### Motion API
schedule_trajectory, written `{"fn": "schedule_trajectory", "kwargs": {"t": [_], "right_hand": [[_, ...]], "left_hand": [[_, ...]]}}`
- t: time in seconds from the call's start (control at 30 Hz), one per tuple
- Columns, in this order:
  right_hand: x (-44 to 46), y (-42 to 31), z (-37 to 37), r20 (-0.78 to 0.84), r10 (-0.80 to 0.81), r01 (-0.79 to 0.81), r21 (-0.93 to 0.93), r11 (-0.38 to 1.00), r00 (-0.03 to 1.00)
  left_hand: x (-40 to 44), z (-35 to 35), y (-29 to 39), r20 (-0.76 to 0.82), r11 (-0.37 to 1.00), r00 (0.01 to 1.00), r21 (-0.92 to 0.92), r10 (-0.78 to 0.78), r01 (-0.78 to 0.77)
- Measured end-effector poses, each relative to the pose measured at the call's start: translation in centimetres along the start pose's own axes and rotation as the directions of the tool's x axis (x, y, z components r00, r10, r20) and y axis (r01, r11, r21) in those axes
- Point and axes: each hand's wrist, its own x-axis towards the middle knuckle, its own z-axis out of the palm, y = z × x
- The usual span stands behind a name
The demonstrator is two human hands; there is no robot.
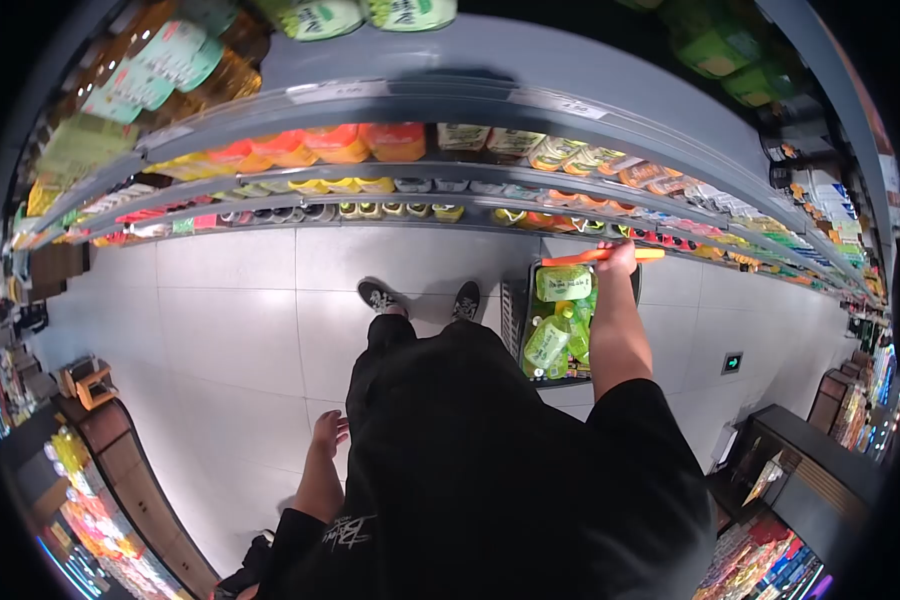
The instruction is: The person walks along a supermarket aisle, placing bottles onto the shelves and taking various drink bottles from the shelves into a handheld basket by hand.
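Note:
On the right, my right hand (618,258) is closed round the orange handle (574,257) of a dark shopping basket (511,322). Inside the basket lie several green bottles with pale labels, among them an upper bottle (564,284) and a lower bottle (547,343). My left hand (330,430) hangs beside my left leg, over the tiled floor. Its fingers are loosely bent and slightly apart, with nothing visible in them.
A long grey shelf unit (530,75) curves across the front, stocked with drinks. Orange-capped bottles (335,142) and green bottles (410,14) stand on it. Wooden display units (150,500) stand behind on the left. A green arrow sign (733,362) lies in the floor.

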Motion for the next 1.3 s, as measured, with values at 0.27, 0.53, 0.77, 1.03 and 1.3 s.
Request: {"fn": "schedule_trajectory", "kwargs": {"t": [0.27, 0.53, 0.77, 1.03, 1.3], "right_hand": [[0.8, 0.4, -5.0, 0.239, 0.117, -0.111, -0.042, 0.993, 0.964], [-6.1, 6.2, -5.4, 0.241, -0.004, 0.064, -0.243, 0.968, 0.97], [-11.2, 10.1, -4.0, 0.069, -0.09, 0.11, -0.386, 0.916, 0.993], [-13.1, 12.7, -3.6, 0.094, -0.126, 0.157, -0.565, 0.81, 0.988], [-16.4, 16.8, -5.6, 0.129, -0.165, 0.208, -0.696, 0.687, 0.978]], "left_hand": [[2.9, -3.0, -2.7, 0.071, 0.999, 0.996, 0.021, 0.047, -0.049], [6.3, -15.9, -0.6, -0.079, 0.977, 0.984, -0.128, 0.162, -0.171], [5.6, -23.0, 0.2, -0.157, 0.955, 0.969, -0.196, 0.191, -0.22], [6.3, -25.9, -7.7, -0.199, 0.942, 0.978, -0.313, 0.063, -0.124], [5.5, -25.5, -8.8, 0.043, 0.985, 0.993, -0.137, 0.11, -0.104]]}}
